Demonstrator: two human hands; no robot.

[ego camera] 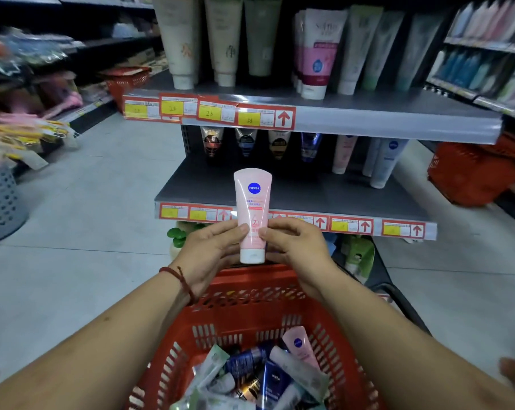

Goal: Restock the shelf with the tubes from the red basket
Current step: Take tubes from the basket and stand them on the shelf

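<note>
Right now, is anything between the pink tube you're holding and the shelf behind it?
Nothing visible does. The left hand and right hand hold the pink tube upright before the shelf; the surface behind it is bare, other tubes stand farther back.

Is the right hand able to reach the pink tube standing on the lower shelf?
Probably yes, but not just now. The right hand and the left hand both grip the held tube. The pink tube has only bare lower shelf in front of it.
</note>
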